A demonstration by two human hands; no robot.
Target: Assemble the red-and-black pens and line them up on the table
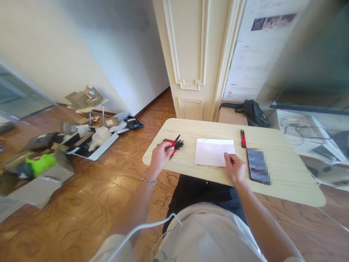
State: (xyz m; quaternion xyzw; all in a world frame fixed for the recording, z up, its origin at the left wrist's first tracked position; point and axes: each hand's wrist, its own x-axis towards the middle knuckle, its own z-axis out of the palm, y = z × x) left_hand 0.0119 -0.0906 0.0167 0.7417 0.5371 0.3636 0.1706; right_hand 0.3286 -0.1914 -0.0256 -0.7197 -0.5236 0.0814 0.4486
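Observation:
On the left part of the table, my left hand [161, 155] pinches a red and black pen [176, 139], its dark end slanting up and away. Under and around those fingers lies a loose pile of similar pens [178, 145]. A white sheet of paper [211, 152] lies flat at the middle. My right hand [235, 168] is closed at the paper's lower right edge, thumb over the sheet; what its curled fingers hold, if anything, is hidden. Beyond that hand, a couple of red and black pens [243, 139] lie side by side above a dark phone [257, 165].
The pale wooden table [294, 174] has rounded corners. Opened cardboard boxes [40, 185] and packaging cover the floor at left. A black bag [255, 112] sits behind the table, beside a white stand with cables [302, 127]. A white cable [141, 226] crosses my lap.

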